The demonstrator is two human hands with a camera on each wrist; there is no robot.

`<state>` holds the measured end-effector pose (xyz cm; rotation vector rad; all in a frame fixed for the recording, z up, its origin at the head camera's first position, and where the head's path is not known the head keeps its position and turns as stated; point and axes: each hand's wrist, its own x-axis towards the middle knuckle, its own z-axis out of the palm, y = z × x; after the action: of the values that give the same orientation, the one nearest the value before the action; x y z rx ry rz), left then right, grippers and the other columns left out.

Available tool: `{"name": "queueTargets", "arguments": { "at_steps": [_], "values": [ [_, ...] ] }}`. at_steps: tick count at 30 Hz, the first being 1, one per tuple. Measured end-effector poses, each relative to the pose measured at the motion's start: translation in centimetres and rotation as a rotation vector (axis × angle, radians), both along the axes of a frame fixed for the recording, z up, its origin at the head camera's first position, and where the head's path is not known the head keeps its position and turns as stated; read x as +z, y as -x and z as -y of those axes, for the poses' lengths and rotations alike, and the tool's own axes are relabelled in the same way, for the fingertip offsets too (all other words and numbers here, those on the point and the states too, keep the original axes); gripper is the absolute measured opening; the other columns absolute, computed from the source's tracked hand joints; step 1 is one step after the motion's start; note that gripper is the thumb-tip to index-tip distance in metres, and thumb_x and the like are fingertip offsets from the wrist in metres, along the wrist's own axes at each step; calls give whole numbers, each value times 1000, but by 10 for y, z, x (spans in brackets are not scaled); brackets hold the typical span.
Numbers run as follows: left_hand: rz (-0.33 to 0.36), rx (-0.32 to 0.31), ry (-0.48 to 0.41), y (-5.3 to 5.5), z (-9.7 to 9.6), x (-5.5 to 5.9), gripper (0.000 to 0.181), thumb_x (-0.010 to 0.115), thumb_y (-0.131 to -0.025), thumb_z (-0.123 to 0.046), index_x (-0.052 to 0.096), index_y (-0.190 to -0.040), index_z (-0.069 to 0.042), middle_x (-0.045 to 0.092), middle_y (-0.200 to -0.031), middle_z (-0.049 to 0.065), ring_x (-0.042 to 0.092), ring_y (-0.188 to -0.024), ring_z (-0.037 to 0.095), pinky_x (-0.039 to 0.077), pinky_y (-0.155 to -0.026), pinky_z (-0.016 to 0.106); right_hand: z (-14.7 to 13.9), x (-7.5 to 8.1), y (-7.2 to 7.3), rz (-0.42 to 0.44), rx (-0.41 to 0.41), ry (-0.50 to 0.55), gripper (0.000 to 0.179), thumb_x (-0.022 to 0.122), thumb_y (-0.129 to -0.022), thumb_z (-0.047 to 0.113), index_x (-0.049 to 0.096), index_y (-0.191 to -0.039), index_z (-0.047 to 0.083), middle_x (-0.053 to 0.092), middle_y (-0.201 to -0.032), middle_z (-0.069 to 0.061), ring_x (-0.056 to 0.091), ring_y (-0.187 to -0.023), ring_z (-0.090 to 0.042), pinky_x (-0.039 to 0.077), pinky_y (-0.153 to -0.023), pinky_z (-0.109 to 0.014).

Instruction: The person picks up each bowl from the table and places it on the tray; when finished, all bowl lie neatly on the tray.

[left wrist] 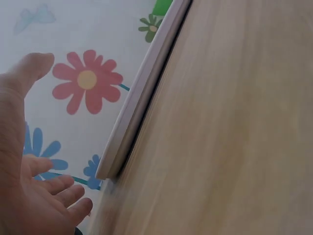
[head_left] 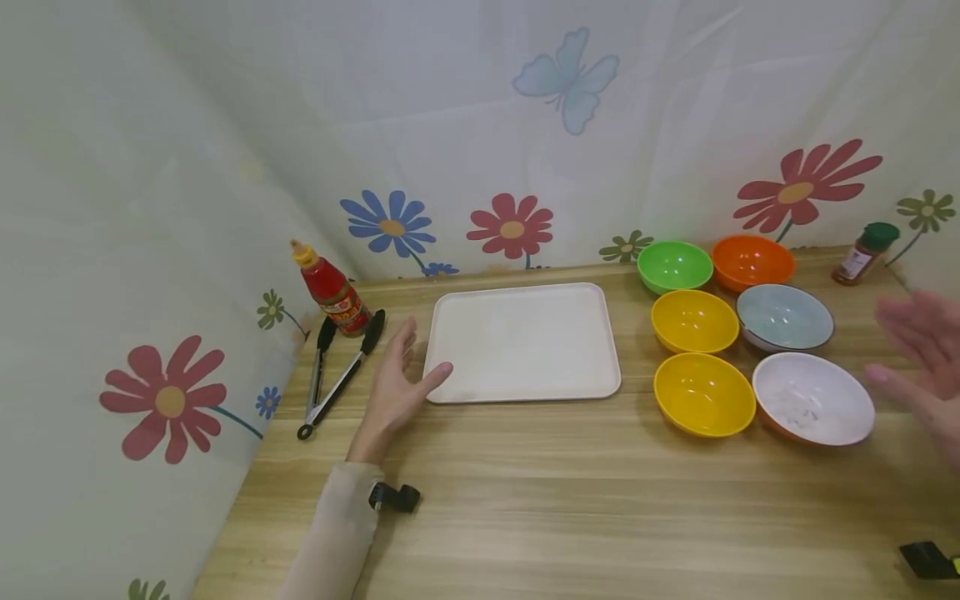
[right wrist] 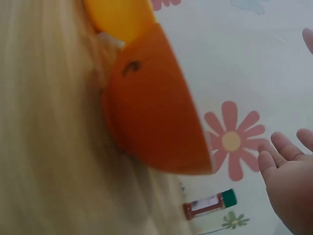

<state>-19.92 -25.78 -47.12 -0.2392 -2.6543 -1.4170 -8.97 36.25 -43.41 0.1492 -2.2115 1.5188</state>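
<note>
My left hand [head_left: 397, 387] is at the left edge of the white tray [head_left: 525, 342], thumb and fingers spread, holding nothing. The left wrist view shows that hand [left wrist: 29, 161] beside the tray's raised rim [left wrist: 139, 100]. At the right edge of the head view, my right hand [head_left: 930, 367] is blurred and partly cut off, fingers extended. It is just right of a white-lined bowl [head_left: 813, 396]. In the right wrist view, this bowl's orange outside [right wrist: 151, 107] stands left of the fingers, and nothing is in the hand.
Black-tipped tongs [head_left: 337, 383] and a red sauce bottle [head_left: 333, 292] are left of the tray. Right of it are two yellow bowls [head_left: 693, 321], a green bowl [head_left: 675, 265], an orange bowl [head_left: 752, 261] and a light-blue bowl [head_left: 785, 317]. A green-capped spice jar [head_left: 864, 252] stands back right.
</note>
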Motion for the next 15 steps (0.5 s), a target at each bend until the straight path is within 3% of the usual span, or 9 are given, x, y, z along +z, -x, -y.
{"name": "queueTargets", "arguments": {
  "at_steps": [3,5,9,15],
  "values": [
    [19,8,-30,1,3,-5,106,88,-97,-42,26,-178,-13,31,-182,11,34,-166,37,31,-137,54,-1,-10,-4,44,-9,22,93,58,-102,-26,25,-177,18,40,-172,10,36,-160,-1,26,-127,-8],
    [31,11,-20,1,5,-7,107,88,-96,-44,26,-178,-14,32,-181,13,35,-165,38,31,-137,54,-5,-19,-4,22,48,136,94,56,-99,-30,26,-176,15,42,-171,9,38,-157,-1,25,-127,-9],
    [49,10,32,2,7,-10,114,91,-91,-51,26,-178,-15,33,-181,13,36,-165,36,31,-137,54,-13,-40,-5,-49,173,267,98,51,-93,-38,26,-175,8,44,-170,3,42,-154,-5,23,-128,-11],
    [47,6,158,4,11,-16,122,93,-84,-60,29,-177,-13,34,-181,10,29,-168,35,26,-137,60,-23,-61,-7,-121,314,331,102,45,-81,-46,26,-172,-4,49,-168,-5,45,-153,-12,29,-126,-13]
  ]
}}
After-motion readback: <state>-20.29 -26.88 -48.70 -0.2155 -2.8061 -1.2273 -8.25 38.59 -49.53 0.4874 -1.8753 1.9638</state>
